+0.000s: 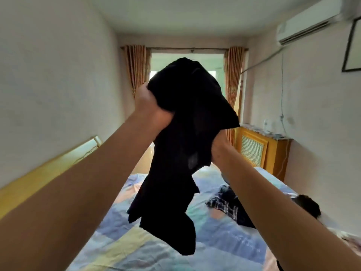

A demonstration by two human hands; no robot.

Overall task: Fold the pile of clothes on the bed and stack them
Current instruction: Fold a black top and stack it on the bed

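Both hands are holding a black garment (185,133) up in the air above the bed (117,241): the left hand (152,108) is grasping its upper part, the right hand (220,149) is gripping lower (fingers hidden). More clothes (228,206) are lying on the bed.

— Is any writing legible anywhere here?

— None. The air conditioner (306,24) high on the wall carries no brand that can be made out, and the framed panel (352,45) beside it shows only a pale blank face.

— What about the black garment (181,133)?

— It has a faint greyish patch low on the cloth, too blurred to tell whether it is a logo or lettering.

— And the bedsheet (121,241)?

— Only coloured blocks, with no words or numbers on it.
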